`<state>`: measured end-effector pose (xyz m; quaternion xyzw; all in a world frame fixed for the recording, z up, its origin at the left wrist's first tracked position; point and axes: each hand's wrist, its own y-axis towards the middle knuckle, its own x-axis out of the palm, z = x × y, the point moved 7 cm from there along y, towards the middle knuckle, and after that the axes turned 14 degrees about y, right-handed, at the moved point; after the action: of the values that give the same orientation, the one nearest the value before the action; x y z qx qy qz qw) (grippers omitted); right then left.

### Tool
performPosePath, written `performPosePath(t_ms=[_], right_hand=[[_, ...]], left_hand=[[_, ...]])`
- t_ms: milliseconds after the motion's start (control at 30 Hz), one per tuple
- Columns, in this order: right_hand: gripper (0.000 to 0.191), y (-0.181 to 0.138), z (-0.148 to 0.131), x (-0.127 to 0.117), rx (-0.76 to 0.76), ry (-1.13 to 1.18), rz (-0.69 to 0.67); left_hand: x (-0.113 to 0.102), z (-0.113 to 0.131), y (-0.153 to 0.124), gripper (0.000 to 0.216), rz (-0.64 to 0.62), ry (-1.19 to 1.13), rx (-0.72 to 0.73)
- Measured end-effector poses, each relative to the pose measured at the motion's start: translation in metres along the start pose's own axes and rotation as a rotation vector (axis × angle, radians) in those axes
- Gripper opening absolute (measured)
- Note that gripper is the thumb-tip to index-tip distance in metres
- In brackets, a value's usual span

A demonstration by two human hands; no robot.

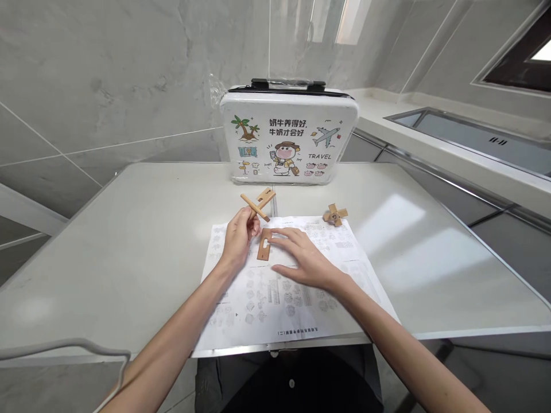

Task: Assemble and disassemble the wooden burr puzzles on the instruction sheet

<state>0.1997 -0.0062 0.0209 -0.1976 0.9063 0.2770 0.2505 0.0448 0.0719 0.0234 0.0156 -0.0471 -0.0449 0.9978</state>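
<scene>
In the head view my left hand (239, 234) is closed on a few crossed wooden puzzle pieces (257, 205), which stick out above its fingers. One of these is a slotted plate angled up to the right. A flat wooden puzzle piece (264, 245) with a notched cutout lies on the printed instruction sheet (241, 321). My right hand (303, 258) is open beside that flat piece. Its fingers are spread, and the fingertips reach the piece's right edge; I cannot tell if they press on it.
A small assembled wooden puzzle (335, 215) sits at the sheet's upper right corner. Behind stands a white cartoon-printed case (289, 132) against the grey wall. The white table (129, 246) carries everything. A pale cable (64, 344) crosses the near left; a counter (456, 149) borders the right.
</scene>
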Motion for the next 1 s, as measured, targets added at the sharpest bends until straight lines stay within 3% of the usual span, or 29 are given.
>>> performPosePath(t_ms=[167,400,633,1000], right_hand=[[0.054,0.001,-0.001,0.012,-0.069,-0.060,-0.039],[0.046,0.001,-0.006,0.014,-0.049,-0.021,-0.056],[0.046,0.001,0.003,0.006,0.052,-0.081,0.055],[0.015,-0.001,0.018,-0.003,0.139,-0.145,0.165]], left_hand=[[0.002,0.001,-0.002,0.037,-0.030,0.081,0.048],[0.003,0.003,-0.003,0.041,-0.043,0.167,0.101],[0.004,0.003,-0.004,0.045,-0.049,0.242,0.137],[0.013,0.002,-0.007,0.036,-0.128,0.361,0.190]])
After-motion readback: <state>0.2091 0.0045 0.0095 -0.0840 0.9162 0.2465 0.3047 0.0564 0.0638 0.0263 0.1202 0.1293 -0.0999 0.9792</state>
